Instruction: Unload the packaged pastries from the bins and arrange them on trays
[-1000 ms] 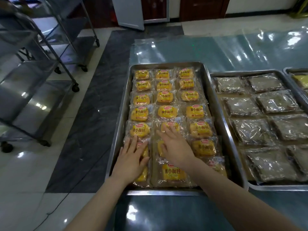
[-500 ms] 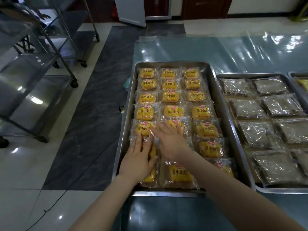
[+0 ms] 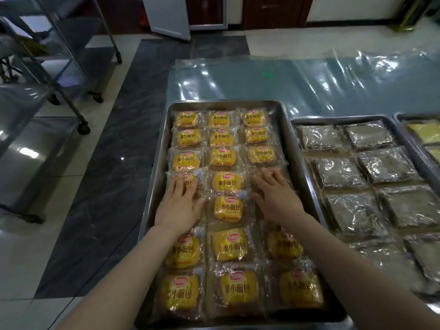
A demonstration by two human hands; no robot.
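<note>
Resting them flat with fingers straight and gripping nothing, we touched the pastry packets (image 3: 227, 181) in the tray (image 3: 159, 160). Our left hand (image 3: 179, 206) and right hand (image 3: 277, 198) lay apart on the outer columns, with one column between them. Brown packets (image 3: 340, 170) sat beyond our right hand.

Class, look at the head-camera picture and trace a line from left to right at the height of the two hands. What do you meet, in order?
Metal rack → dark floor strip → first tray → left hand → yellow pastry pack → right hand → second tray, filled with dark wrapped pastries.
</note>
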